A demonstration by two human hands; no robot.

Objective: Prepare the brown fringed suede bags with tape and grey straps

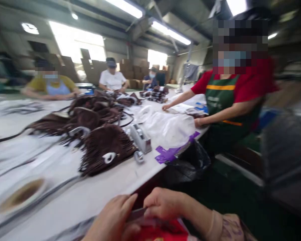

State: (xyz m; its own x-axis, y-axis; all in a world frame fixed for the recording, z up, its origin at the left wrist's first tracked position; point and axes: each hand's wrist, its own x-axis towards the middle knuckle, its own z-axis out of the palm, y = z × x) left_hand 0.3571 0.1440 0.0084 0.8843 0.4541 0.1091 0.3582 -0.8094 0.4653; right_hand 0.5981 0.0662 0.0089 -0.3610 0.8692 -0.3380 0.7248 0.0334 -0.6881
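Head view. Your left hand (112,219) and right hand (165,204) sit close together at the table edge (102,197). With fingers closed, each pinches one end of a thin dark strip (137,214). Its long axis runs hand to hand, just above a red item (163,232).

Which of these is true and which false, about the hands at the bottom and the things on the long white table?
1. The left hand and the right hand meet on a thin dark strip. True.
2. The fringed bags are bright blue. False: the fringed bags are dark brown.
3. A grey tape dispenser sits right beside the nearest bag. True.
4. The co-worker on the right wears a yellow apron. False: the apron is green, over a red shirt.
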